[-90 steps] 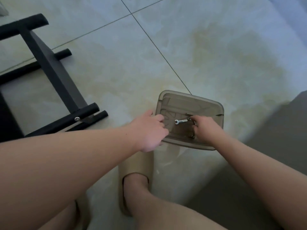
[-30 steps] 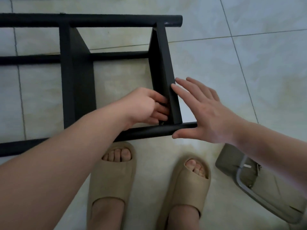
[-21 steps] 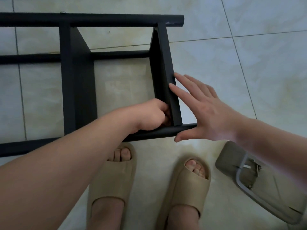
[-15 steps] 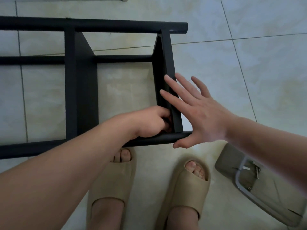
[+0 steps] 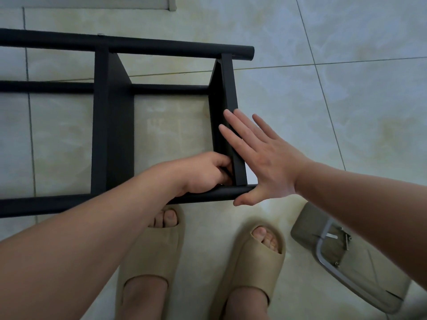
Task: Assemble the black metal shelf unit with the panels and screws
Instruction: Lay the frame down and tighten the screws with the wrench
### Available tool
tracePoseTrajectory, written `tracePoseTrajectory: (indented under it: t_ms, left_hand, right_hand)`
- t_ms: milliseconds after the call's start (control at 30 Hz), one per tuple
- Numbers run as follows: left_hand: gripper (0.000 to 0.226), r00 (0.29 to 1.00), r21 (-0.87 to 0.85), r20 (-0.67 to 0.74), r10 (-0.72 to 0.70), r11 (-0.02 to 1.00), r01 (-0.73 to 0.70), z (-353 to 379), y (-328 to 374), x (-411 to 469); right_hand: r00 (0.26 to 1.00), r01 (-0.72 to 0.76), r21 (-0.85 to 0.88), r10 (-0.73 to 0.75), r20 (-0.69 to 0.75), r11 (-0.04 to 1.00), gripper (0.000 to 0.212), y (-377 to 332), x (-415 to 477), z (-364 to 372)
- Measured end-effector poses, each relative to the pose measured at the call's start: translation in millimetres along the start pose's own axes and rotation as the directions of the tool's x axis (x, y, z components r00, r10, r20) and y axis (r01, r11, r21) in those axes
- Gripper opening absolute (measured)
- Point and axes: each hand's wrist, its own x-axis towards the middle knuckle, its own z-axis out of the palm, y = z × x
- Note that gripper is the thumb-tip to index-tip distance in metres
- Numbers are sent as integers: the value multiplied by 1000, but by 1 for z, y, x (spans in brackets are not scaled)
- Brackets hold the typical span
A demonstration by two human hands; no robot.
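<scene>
Left hand [image 5: 205,174] is at the inside corner of the shelf unit [image 5: 113,125], where the right panel [image 5: 228,88] meets the near tube [image 5: 208,195]. Its fingers are curled tightly into that corner. What they pinch, if anything, is hidden by the knuckles and the dark metal, so its grip cannot be determined. Right hand [image 5: 265,158] lies flat against the outer side of the same panel, with its fingers straight, spread and holding nothing. The index and middle fingertips reach over the panel's upper edge, and the thumb rests at the open end of the near tube. The shelf unit lies on its side on the tiled floor [image 5: 346,112], directly ahead of the person's feet. The far tube [image 5: 138,45] and the near tube run roughly parallel from left to right. The left panel [image 5: 111,158] and the right panel stand between them as cross members. A thinner lower rail [image 5: 168,88] is visible close to the floor behind the panels. Two beige sandals [image 5: 150,252] stand just short of the near tube, with toes showing. A translucent grey tray [image 5: 305,227] sits on the floor at lower right, partly covered by the right forearm. It contains several small screws [image 5: 346,243] and a short bright metal piece that is too small to identify.
</scene>
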Motion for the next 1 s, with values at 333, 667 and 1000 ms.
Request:
tracePoseTrajectory:
  t_ms: [333,667,1000]
  left_hand:
    - [31,999,-32,38,-11,999,12,-2,-1,1]
    - [29,998,14,63,-19,1000,18,-2,-2,3]
    - [18,1000,-60,16,-25,998,26,-3,-5,3]
  right_hand:
    - [1000,-21,-35,22,15,999,134,-1,0,-2]
    - [999,-24,-66,22,-27,998,131,0,-1,-5]
    - [999,-46,-36,45,-18,998,128,-3,-2,-2]
